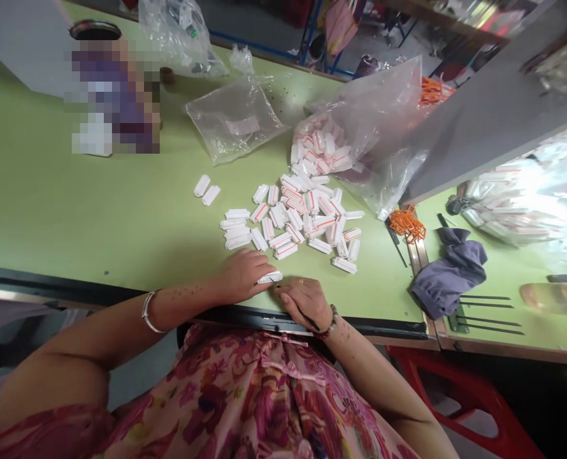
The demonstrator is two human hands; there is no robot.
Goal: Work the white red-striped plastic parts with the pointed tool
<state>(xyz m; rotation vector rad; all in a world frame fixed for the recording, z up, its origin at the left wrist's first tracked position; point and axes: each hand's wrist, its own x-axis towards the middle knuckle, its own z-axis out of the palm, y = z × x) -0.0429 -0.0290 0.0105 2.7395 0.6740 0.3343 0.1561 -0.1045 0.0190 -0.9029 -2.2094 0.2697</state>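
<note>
White orange-striped plastic pieces lie heaped loosely.

Matt white plastic pieces — glossy polythene bag

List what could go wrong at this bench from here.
The thin dark tool in the right hand points towards the left hand, so a slip might jab it. The white plastic piece under the left hand sits near the table edge and might drop off.
</note>
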